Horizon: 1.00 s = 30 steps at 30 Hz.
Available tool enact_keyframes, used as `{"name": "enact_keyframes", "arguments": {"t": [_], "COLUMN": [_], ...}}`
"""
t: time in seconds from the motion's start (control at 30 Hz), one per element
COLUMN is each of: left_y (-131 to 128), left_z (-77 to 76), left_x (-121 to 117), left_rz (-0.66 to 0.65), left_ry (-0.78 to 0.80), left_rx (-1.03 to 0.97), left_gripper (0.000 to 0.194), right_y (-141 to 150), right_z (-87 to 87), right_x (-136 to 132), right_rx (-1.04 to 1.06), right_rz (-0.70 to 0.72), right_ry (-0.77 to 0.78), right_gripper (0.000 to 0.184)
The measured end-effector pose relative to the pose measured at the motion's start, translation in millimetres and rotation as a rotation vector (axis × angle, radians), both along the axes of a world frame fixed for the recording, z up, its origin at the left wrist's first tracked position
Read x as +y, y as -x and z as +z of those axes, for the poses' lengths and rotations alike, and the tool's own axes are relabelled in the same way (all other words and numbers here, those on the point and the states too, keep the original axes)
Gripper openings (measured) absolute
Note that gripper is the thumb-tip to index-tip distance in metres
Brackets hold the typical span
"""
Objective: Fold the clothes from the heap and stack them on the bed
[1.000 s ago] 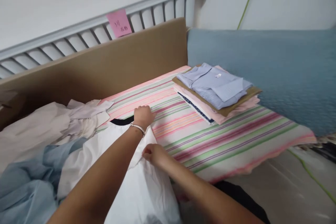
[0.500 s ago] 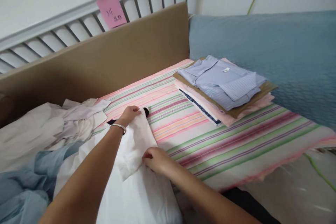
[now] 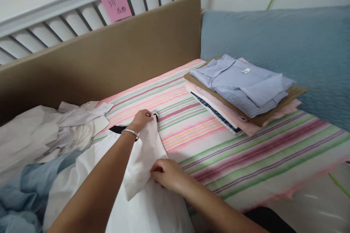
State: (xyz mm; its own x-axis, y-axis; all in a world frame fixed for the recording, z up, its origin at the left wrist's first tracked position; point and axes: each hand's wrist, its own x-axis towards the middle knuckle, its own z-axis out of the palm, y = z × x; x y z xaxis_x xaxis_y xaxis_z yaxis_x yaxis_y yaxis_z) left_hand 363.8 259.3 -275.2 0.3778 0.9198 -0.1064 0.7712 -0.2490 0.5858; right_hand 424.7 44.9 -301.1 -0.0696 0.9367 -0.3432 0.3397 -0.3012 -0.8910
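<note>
A white shirt (image 3: 144, 209) with a black neckband lies spread in front of me, one white flap folded over its middle. Near the neckband, my left hand (image 3: 140, 119), with a bracelet at the wrist, pinches the shirt's shoulder edge. Lower down, my right hand (image 3: 166, 174) is closed on the folded side edge of the same shirt, thumb and forefinger together. To the right sits a stack of folded clothes, with a light blue striped shirt (image 3: 246, 83) on top of brown, pink and navy pieces.
Rumpled white clothes (image 3: 30, 127) and a blue garment (image 3: 30, 193) lie at the left. A striped cloth (image 3: 197, 145) covers the surface. Behind it stand a brown board (image 3: 131, 47), a radiator (image 3: 73, 20) with a pink note (image 3: 115, 2), and a blue padded backrest (image 3: 273, 36).
My left hand has shifted from a fist at the collar to a pinch on the shoulder edge, and a white flap now lies folded inward. My right hand keeps its hold. The view has tilted downward.
</note>
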Motion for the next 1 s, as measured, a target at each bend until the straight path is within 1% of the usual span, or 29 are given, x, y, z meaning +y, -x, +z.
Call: {"name": "enact_keyframes", "arguments": {"t": [0.07,0.13,0.23,0.3,0.43,0.5,0.57,0.63,0.7,0.77,0.8,0.87,0.9,0.93,0.97,1.0], "left_y": [-1.6,-1.6,-0.6,-1.0,-3.6,-4.3,-4.2,-3.8,-3.6,-3.3,-2.9,-1.1,0.5,2.7,5.5,8.6], "left_z": [-7.1,-16.6,-31.0,-38.1,-44.9,-46.6,-47.8,-46.6,-40.0,-26.4,-17.9,-2.0,2.9,4.4,2.0,-4.2], "left_x": [2.1,1.3,-5.8,-12.4,-22.0,-23.3,-22.5,-20.1,-17.8,-19.9,-24.1,-40.6,-52.4,-65.7,-79.2,-92.0], "left_rz": [-0.029,-0.038,-0.034,-0.035,-0.073,-0.081,-0.09,-0.102,-0.112,-0.109,-0.106,-0.123,-0.153,-0.198,-0.248,-0.289], "left_ry": [-0.019,-0.063,-0.145,-0.212,-0.374,-0.409,-0.421,-0.416,-0.391,-0.38,-0.406,-0.517,-0.583,-0.637,-0.67,-0.683], "left_rx": [-0.015,-0.024,-0.011,0.022,0.209,0.274,0.289,0.283,0.278,0.275,0.262,0.216,0.195,0.187,0.198,0.225], "left_gripper": [0.011,0.013,0.012,0.014,0.021,0.022,0.022,0.02,0.018,0.016,0.016,0.021,0.026,0.032,0.038,0.044], "right_y": [0.0,-0.3,-1.9,-4.0,-8.9,-10.6,-11.4,-11.3,-10.7,-10.1,-9.9,-9.9,-10.1,-10.3,-10.7,-11.0], "right_z": [-1.5,-2.4,-1.9,-0.2,4.3,6.9,9.7,12.4,14.4,15.1,14.9,14.0,13.5,13.0,12.6,12.2], "right_x": [-0.9,-2.0,-3.8,-5.4,-9.7,-11.9,-13.5,-14.4,-14.7,-15.0,-15.3,-16.0,-16.4,-16.7,-16.9,-17.0], "right_rx": [0.01,0.026,0.03,0.023,0.03,0.031,0.018,-0.01,-0.033,-0.038,-0.035,-0.027,-0.026,-0.027,-0.029,-0.03], "right_rz": [-0.008,-0.01,-0.003,0.021,0.171,0.249,0.299,0.336,0.359,0.366,0.365,0.366,0.37,0.375,0.379,0.379], "right_ry": [-0.004,-0.012,-0.007,0.014,0.11,0.165,0.204,0.237,0.273,0.289,0.284,0.26,0.245,0.232,0.223,0.217], "right_gripper": [0.016,0.017,0.017,0.017,0.016,0.017,0.019,0.021,0.023,0.023,0.023,0.024,0.024,0.024,0.023,0.022]}}
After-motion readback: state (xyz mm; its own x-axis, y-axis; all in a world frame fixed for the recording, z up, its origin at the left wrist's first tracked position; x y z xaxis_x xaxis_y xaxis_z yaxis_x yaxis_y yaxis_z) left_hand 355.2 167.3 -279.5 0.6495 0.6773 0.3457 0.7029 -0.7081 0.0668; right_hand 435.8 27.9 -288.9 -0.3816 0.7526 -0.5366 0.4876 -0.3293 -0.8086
